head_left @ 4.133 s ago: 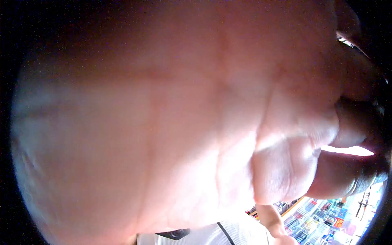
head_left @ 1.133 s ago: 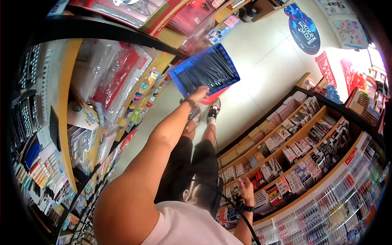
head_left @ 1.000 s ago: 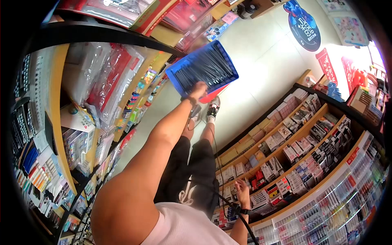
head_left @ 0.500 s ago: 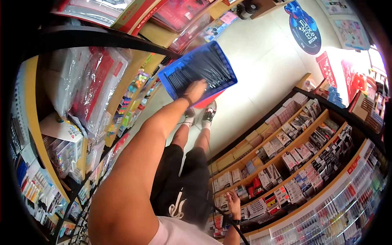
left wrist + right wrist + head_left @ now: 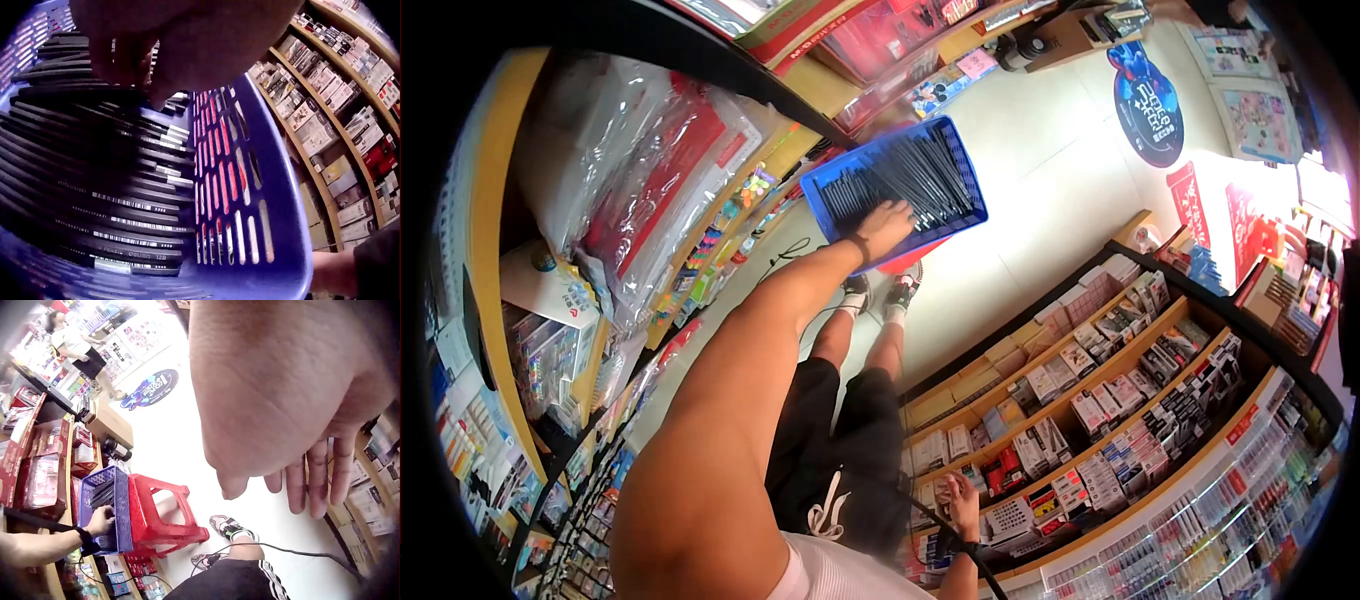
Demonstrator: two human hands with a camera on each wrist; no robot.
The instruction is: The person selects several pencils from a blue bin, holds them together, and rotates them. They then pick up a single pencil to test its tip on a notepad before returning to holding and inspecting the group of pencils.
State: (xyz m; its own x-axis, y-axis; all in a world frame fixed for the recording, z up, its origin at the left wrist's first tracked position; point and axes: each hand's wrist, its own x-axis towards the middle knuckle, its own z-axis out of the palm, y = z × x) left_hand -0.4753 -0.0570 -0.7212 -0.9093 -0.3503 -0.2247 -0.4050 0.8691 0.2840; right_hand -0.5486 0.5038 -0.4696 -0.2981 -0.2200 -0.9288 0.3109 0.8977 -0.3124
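A blue plastic basket (image 5: 974, 190) full of black pencils (image 5: 920, 165) stands on a red stool (image 5: 164, 509). My left hand (image 5: 887, 226) reaches over the basket's near edge and rests its fingers on the pencils. In the left wrist view the left fingers (image 5: 122, 59) and thumb are apart, with pencils showing through the gap; part of the pencils is hidden under the hand. Barcodes and "12B" show on some pencils (image 5: 134, 240). My right hand (image 5: 962, 505) hangs beside the body, near the shelves, its fingers (image 5: 317, 478) loose and holding nothing.
Curved wooden shelves (image 5: 1050, 400) of boxed goods run along the right, above clear pen racks (image 5: 1180, 530). Plastic-wrapped stock (image 5: 660, 170) fills the left shelf. A black cable (image 5: 300, 551) crosses by my legs. Another person (image 5: 78, 347) stands farther off.
A palm covered the head camera at first. Since then my left hand has shifted from the basket's near edge further over the pencils. My right hand has dropped slightly lower in view.
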